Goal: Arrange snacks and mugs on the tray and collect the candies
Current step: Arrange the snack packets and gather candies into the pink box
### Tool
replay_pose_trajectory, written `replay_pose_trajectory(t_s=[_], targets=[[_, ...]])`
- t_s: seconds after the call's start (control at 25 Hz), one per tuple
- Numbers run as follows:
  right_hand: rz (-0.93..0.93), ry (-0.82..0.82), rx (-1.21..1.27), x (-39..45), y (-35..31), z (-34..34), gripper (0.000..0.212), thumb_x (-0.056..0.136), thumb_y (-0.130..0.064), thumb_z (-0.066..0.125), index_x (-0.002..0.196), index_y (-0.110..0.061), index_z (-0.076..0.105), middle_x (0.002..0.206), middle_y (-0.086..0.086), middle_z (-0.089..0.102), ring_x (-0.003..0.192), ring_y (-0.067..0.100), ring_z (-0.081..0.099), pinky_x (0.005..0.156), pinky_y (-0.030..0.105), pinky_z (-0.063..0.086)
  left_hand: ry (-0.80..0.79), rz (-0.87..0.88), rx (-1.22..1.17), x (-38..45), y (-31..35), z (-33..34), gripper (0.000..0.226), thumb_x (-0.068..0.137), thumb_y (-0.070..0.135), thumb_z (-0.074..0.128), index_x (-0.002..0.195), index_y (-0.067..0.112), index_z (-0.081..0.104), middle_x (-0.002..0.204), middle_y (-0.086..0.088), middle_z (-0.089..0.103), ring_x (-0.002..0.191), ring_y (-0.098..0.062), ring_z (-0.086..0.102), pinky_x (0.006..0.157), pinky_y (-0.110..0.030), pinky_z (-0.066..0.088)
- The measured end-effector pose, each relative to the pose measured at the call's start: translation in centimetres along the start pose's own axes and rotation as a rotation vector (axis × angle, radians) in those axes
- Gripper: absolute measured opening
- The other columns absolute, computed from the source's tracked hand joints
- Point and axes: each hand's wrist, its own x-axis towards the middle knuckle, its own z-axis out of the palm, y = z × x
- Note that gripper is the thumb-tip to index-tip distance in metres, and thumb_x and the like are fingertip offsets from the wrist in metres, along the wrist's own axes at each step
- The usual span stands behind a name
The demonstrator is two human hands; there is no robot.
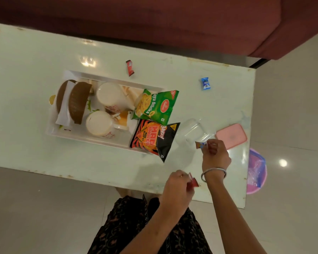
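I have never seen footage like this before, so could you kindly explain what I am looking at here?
There is no machine: one picture, from a camera on a person's head, looks down at their own bare hands. On the white table sits a tray with two mugs and two snack packets, green and orange-black. The right hand holds a small candy by a clear container; the left hand pinches a red candy. Two more candies, red and blue, lie loose. A pink lid rests nearby.
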Motion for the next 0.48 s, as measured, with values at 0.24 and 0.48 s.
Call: replay_pose_trajectory(t_s=[0.24,0.48], targets=[[-0.043,-0.255,-0.102,4.3,-1.7,-0.5,0.016,0.080,-0.007,0.067,0.096,-0.009,0.069,0.086,0.000,0.068,0.072,0.010,0.060,0.056,-0.005,0.038,0.210,0.115,0.201,7.8,4.4,-2.1,0.031,0.086,0.012,0.058,0.116,0.004,0.056,0.119,-0.011,0.054,0.108,-0.023,0.048,0.086,-0.031,0.048],[-0.006,-0.073,-0.235,5.7,-1.1,0.0,0.042,0.079,-0.015,0.071,0.117,-0.011,0.054,0.118,0.012,0.058,0.097,0.026,0.062,0.080,0.029,0.046,0.194,0.064,0.279,11.5,4.6,-1.9,0.034,0.085,0.016,0.063,0.117,0.005,0.057,0.120,-0.012,0.056,0.111,-0.023,0.051,0.088,-0.030,0.051]])
